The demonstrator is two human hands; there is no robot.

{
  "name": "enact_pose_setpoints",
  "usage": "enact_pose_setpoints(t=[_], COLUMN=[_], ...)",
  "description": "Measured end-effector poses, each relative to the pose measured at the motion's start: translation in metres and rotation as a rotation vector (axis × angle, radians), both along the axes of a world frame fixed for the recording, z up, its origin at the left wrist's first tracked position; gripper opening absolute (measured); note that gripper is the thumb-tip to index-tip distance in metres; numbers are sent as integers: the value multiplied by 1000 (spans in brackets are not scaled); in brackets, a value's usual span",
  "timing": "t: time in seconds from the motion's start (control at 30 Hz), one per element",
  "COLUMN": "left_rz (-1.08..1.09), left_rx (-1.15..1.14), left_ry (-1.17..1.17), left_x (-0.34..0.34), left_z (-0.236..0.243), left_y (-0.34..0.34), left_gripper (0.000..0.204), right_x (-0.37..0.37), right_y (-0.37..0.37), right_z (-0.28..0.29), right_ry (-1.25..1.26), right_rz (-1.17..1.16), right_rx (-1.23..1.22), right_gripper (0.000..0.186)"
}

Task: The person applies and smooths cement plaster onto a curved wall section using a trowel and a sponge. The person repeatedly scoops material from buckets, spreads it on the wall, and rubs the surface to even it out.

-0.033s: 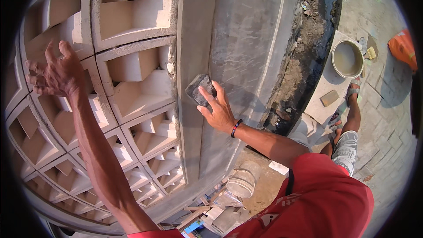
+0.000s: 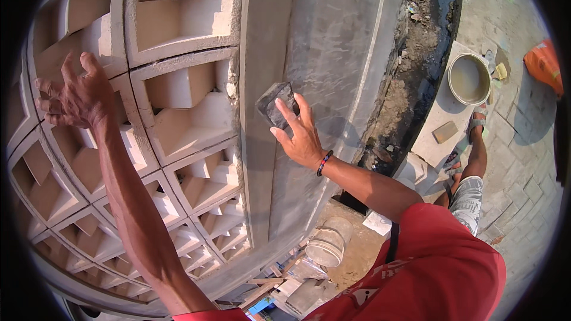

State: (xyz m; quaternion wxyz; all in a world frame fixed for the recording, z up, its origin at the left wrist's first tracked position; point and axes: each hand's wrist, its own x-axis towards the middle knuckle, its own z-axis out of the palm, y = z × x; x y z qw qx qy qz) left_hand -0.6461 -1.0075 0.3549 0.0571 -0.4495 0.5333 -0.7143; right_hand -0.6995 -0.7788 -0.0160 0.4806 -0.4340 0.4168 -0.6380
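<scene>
My right hand (image 2: pixel 302 137) presses a dark grey, sponge-like block (image 2: pixel 273 104) against the smooth grey cement strip (image 2: pixel 262 53) of the wall. Its thumb and fingers lie along the near side and top of the block. A dark bracelet circles that wrist. On the left, my left hand (image 2: pixel 82 96) is at the pale breeze-block lattice (image 2: pixel 181 104), fingers apart and bent over one of the openings. Nothing shows in it, though how firmly its fingertips touch the blocks I cannot tell. Right of the strip, a wider grey plastered band (image 2: pixel 330 47) looks streaked.
A dirt-filled trench (image 2: pixel 392 98) with dark water runs along the wall's foot. Beyond it are a round bucket (image 2: pixel 470 80) of greyish liquid, a tan block (image 2: pixel 445 132) and an orange bag (image 2: pixel 542 66) on paving. Another pale bucket (image 2: pixel 326 248) stands lower down, near scrap boards.
My right hand and the dark block have shifted slightly to the right and up along the cement strip. My left hand stays nearly where it was.
</scene>
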Motion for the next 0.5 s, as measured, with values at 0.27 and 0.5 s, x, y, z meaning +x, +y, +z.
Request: enact_pose_setpoints(t=[0.27, 0.5], left_rz=[-15, 4], left_rx=[23, 56], left_ry=[93, 169], left_x=[-7, -19], left_z=[2, 11], left_y=[0, 1], left_gripper=[50, 53], right_x=[-65, 78], right_y=[-170, 88], right_z=[3, 23], right_ry=[73, -41], right_rz=[-265, 90], right_rx=[6, 151], right_gripper=[69, 80])
